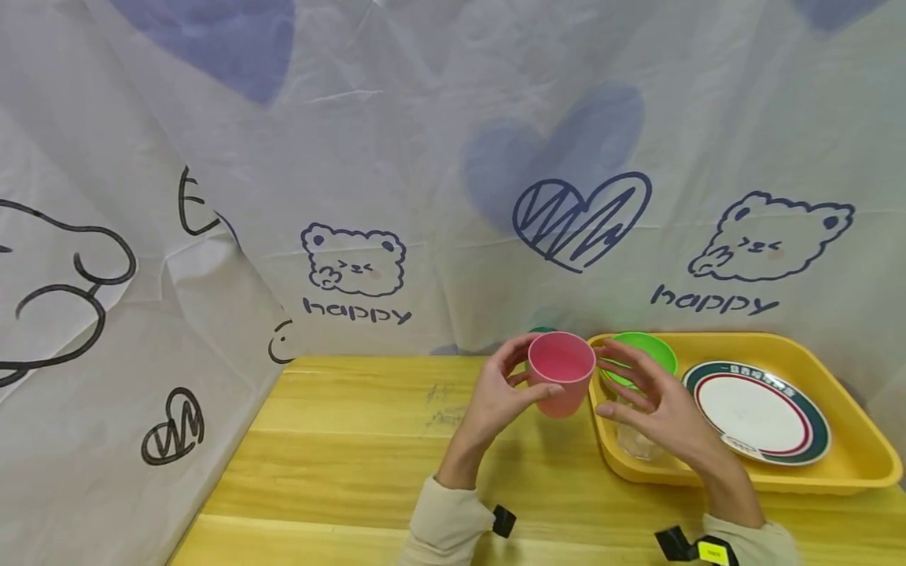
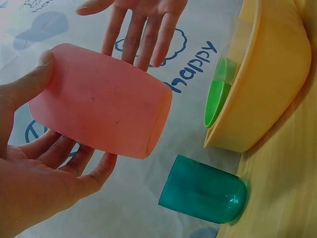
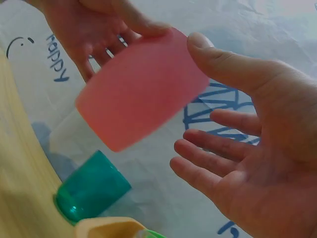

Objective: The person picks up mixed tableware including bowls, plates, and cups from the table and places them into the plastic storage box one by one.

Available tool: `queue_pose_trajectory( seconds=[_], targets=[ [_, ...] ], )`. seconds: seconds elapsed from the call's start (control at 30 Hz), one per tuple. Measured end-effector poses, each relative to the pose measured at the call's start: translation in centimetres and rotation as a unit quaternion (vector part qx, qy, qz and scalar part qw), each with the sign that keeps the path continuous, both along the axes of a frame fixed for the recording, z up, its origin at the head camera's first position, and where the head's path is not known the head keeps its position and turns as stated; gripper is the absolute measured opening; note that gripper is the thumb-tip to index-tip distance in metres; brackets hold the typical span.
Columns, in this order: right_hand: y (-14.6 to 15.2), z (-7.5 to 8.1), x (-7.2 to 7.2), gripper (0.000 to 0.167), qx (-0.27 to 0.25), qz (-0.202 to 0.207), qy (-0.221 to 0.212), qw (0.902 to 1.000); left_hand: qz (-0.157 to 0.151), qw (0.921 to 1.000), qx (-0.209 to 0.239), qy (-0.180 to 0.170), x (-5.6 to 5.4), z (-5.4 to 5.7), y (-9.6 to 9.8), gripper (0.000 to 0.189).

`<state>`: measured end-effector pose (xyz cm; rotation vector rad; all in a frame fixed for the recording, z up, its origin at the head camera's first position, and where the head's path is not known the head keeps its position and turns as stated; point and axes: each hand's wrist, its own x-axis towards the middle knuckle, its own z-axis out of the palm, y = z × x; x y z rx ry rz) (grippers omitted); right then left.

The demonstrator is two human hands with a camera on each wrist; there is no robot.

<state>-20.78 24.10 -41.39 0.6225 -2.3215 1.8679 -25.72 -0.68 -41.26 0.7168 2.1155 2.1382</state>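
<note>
My left hand (image 1: 499, 389) grips a pink plastic cup (image 1: 562, 377) from its left side, thumb in front and fingers behind. The cup is upright and held above the table. My right hand (image 1: 661, 401) is at the cup's other side with fingers spread, holding nothing; in the right wrist view its thumb tip is right by the cup's rim. A teal cup (image 2: 203, 191) stands on the table behind the pink one, mostly hidden in the head view. Behind my right hand, a green cup (image 1: 644, 350) and a clear cup (image 1: 635, 444) sit in the yellow tray (image 1: 793, 346).
A white plate (image 1: 753, 410) with a green and red rim lies in the tray on the right. The wooden table (image 1: 340, 456) extends to the left. A white printed cloth (image 1: 425, 157) hangs along the back and left side.
</note>
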Motion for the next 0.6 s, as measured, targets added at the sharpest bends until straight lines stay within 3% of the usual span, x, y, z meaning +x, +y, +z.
queue_pose_trajectory(
  seconds=[0.23,0.6],
  targets=[
    [-0.7,-0.2,-0.2,0.082,-0.012,0.018,-0.01,0.9997,-0.017,0.9998,-0.005,0.005,0.0,-0.2,0.3,0.062],
    [-0.8,-0.3,-0.1,0.082,0.004,-0.002,-0.012,0.9999,-0.059,0.9977,0.02,0.026,0.1,-0.5,1.3,0.06]
  ],
)
